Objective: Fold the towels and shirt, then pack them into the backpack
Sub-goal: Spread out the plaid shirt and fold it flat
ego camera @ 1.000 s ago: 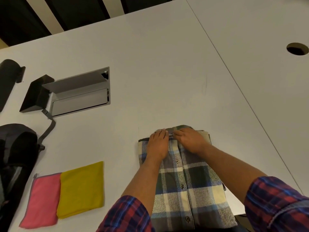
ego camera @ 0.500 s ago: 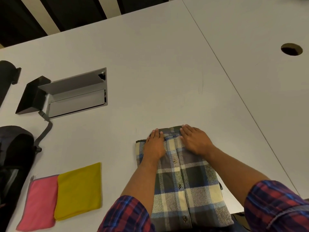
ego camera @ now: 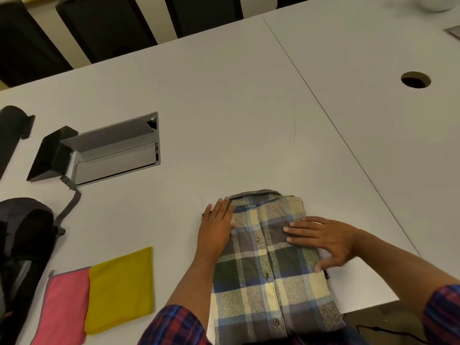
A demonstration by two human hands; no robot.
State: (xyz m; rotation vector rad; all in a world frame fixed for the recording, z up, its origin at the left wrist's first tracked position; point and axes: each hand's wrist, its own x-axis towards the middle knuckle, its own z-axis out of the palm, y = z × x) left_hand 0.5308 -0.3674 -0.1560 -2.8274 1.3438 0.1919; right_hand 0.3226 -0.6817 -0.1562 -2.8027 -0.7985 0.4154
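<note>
Both hands have left the collar since the earlier frames: the left hand now lies along the left edge of the folded blue, cream and grey plaid flannel shirt, and the right hand has slid down and turned across its right half.

From the head camera, both hands lie flat with straight fingers, pressing on the cloth and gripping nothing. That shirt lies buttoned side up at the near edge of the white tabletop, collar pointing away, its bottom end reaching the edge. Towards the near left corner lie a folded yellow cloth towel and, touching its left side, a folded pink cloth towel. At the left edge sits the black backpack, its grey strap running up to a grey metal cable hatch set in the tabletop.
</note>
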